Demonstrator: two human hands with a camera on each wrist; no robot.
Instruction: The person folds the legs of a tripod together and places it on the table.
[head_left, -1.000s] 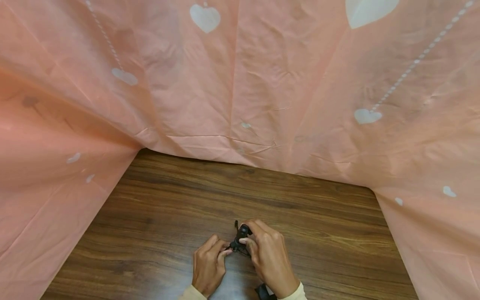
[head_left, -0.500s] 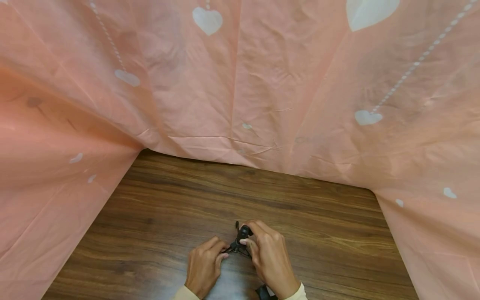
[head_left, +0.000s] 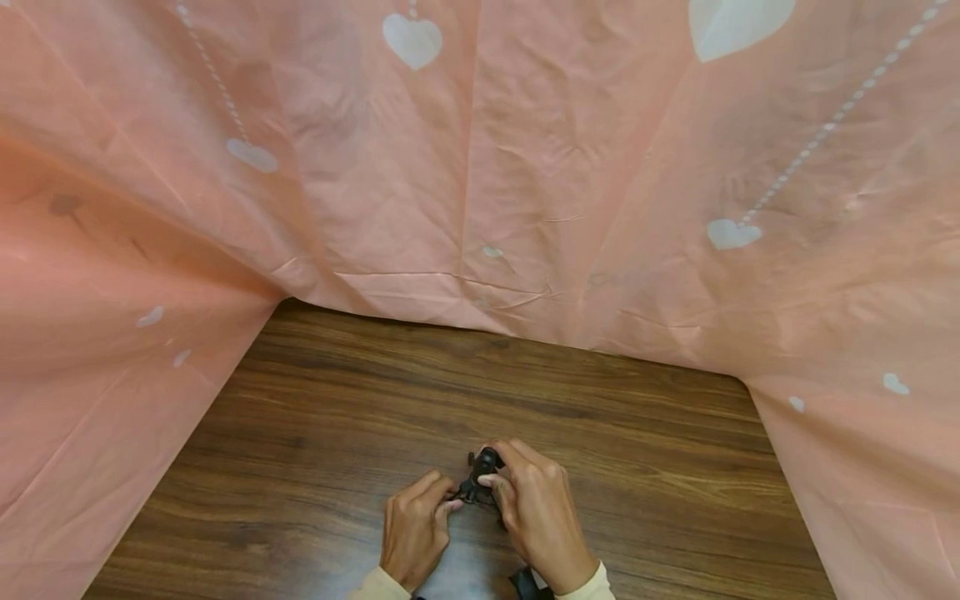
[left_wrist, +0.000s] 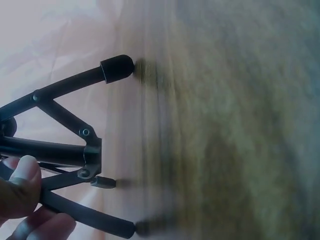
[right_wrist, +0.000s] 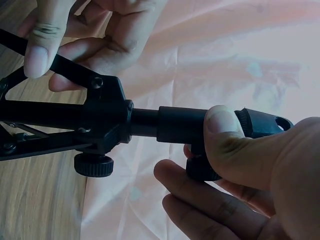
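A small black tripod is between both hands at the bottom middle of the head view, its legs spread. My left hand pinches one tripod leg between thumb and fingers. With the right hand I grip the upper column, the thumb lying along it in the right wrist view and a knob near the fingers. Another round knob sits on the leg collar. In the left wrist view, a rounded foot caps another leg, close to the wooden surface.
A brown wood-grain table lies under the hands. Pink sheeting with white hearts hangs at the back and both sides. Beneath the right wrist lies a black object, partly hidden and cut off by the frame edge.
My left hand shifted slightly left, then came back right along the leg. The tripod's far leg shows shorter than before, as if the tripod turned a little. The right hand stays nearly still.
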